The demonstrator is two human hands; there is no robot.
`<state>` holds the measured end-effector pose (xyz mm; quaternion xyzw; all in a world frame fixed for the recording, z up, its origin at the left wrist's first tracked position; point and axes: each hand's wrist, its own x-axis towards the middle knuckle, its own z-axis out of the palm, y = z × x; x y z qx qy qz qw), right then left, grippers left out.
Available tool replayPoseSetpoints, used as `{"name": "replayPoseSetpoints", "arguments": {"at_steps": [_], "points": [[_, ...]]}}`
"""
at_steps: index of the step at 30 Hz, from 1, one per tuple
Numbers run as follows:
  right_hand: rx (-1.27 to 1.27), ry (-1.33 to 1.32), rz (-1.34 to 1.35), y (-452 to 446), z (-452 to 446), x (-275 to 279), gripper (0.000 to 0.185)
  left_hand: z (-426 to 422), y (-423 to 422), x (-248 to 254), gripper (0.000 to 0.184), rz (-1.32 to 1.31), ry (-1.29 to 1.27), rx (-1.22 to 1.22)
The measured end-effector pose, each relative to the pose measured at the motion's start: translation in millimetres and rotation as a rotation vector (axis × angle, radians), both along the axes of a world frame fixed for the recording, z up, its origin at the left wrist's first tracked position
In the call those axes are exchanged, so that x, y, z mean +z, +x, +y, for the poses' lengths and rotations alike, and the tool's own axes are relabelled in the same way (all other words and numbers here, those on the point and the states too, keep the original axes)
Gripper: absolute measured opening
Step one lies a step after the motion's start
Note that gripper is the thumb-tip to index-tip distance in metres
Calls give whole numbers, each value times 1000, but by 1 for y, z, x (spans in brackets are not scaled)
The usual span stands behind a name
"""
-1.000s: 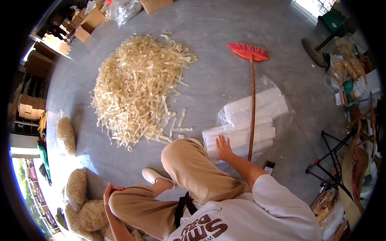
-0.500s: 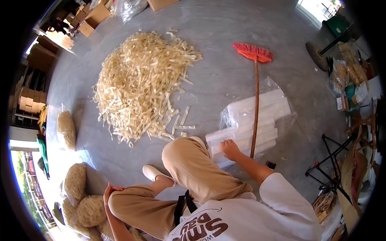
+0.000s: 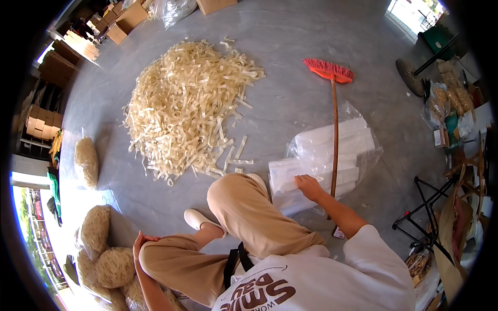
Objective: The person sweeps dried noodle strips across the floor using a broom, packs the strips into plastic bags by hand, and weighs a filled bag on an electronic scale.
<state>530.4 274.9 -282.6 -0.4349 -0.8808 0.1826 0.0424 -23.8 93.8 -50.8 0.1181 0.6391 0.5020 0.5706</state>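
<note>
My right hand (image 3: 309, 187) is closed at the near left part of a stack of clear plastic bags (image 3: 342, 137) on the floor, its fingers pinching the plastic. The broom (image 3: 335, 140), with a red head and a wooden handle, lies across the stack just right of that hand. On my bent left knee rests my left hand (image 3: 146, 239), fingers stretched out and holding nothing. Ahead of my feet spreads a large loose pile of pale, flat, curled strips (image 3: 181, 109).
Several filled bags (image 3: 115, 267) are heaped at my left, and another filled bag (image 3: 86, 161) stands farther off. Cardboard boxes (image 3: 131, 18) sit at the back left. A black folding frame (image 3: 428, 212) and more bagged goods (image 3: 456, 98) line the right side.
My right hand has shifted slightly right and up over the plastic bags, and the near plastic has changed shape under it. The left hand stays on the knee. The view has tilted a little.
</note>
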Motion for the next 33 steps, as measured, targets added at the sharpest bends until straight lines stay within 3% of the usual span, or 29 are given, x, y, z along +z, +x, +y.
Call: {"name": "replayPoseSetpoints", "arguments": {"at_steps": [4, 7, 9, 16, 18, 19, 22, 26, 28, 33], "points": [[-13, 136, 117, 4, -1, 3, 36, -5, -8, -2, 53, -67, 35, -51], [-84, 45, 200, 4, -1, 8, 38, -7, -6, -2, 53, -83, 39, -30], [-146, -185, 128, 1, 0, 13, 38, -7, -3, 0, 53, -96, 42, -14], [-2, -195, 124, -10, 11, -7, 36, -10, 1, 5, 51, -65, 19, 4], [-73, -506, 97, -16, 26, -18, 39, -10, 3, 6, 51, -63, 2, 15], [-72, -508, 97, -16, 31, -22, 39, -12, 1, 5, 50, -89, 0, 32], [-477, -395, 54, -15, 41, -59, 44, -20, -4, 1, 49, -115, -11, 74], [-474, -238, -87, -25, 48, -64, 51, -26, -6, 4, 49, -47, -81, 100], [-335, -195, -72, -29, 48, -67, 41, -28, -7, -1, 49, -48, -70, 115], [-294, -156, -229, -45, 46, -70, 14, -32, -12, -4, 50, -59, -53, 71]]}}
